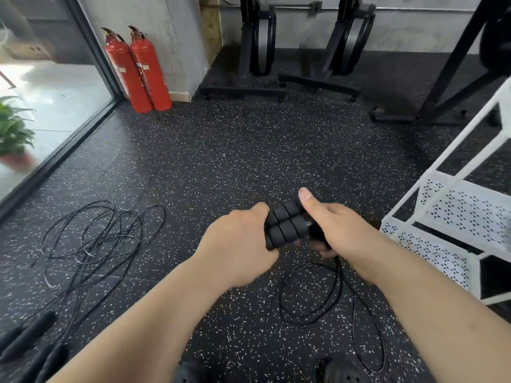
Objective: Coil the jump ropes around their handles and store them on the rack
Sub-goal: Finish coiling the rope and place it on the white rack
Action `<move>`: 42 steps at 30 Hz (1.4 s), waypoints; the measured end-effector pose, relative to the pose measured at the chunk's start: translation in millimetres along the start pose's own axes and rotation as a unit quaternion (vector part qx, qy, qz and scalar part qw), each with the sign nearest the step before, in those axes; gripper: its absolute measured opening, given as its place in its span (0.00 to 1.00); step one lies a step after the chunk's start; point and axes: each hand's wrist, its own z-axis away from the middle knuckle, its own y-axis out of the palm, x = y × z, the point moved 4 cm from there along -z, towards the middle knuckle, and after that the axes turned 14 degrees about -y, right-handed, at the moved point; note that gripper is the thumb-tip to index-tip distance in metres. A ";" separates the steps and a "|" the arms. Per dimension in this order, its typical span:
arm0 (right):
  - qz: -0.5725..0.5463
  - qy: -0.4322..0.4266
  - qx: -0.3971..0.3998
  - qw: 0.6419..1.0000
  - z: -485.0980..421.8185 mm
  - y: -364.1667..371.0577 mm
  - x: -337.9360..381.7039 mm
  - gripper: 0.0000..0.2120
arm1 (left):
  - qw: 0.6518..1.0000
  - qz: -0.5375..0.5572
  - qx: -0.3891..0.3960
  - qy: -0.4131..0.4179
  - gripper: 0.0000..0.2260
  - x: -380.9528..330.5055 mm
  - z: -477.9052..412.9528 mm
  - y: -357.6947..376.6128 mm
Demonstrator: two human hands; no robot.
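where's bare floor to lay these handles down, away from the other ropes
Widest bare floor: ahead of the handles, bordered by the fire extinguishers, machine bases and white rack. Its perforated shelves look bare too. Crowded: tangled ropes at left, rope loops under the right hand.

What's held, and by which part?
The jump rope's two foam handles, side by side: left hand grips their left ends, right hand the right ends, thumb on top.

Two red fire extinguishers [148, 73] stand side by side against the grey wall [181, 37], beside a glass door [55, 87]. A potted plant [12, 134] sits beyond the glass. Two black exercise machines [260, 42] stand upright on the speckled rubber floor [221, 150].
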 end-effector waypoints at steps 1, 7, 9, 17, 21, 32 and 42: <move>0.000 -0.013 -0.008 1.000 -1.6 -1.3 0.8 0.31 | 1.000 0.020 0.007 -0.019 0.13 3.5 -2.5 -2.4; 0.244 -0.110 0.052 0.962 -1.7 -4.5 1.9 0.20 | 0.995 0.048 -0.006 -0.089 0.12 25.7 -15.1 -14.8; 0.314 -0.145 0.073 0.935 -0.5 -3.8 2.2 0.08 | 0.993 0.030 -0.018 -0.112 0.12 34.5 -18.7 -16.9; 0.462 -0.249 0.027 0.851 11.4 -12.0 28.6 0.12 | 0.986 -0.064 -0.041 -0.145 0.13 40.0 -18.6 -5.8; 0.491 -0.283 0.010 0.824 17.1 -13.2 38.5 0.09 | 0.986 -0.115 -0.010 -0.118 0.13 27.1 -11.3 5.8; 0.302 -0.164 0.070 0.937 8.4 -42.0 18.3 0.03 | 0.981 -0.155 0.084 0.083 0.15 -20.9 24.6 42.0; 0.113 -0.139 0.081 0.981 9.5 -48.6 16.2 0.11 | 0.979 -0.028 0.042 0.196 0.14 -27.1 26.5 9.0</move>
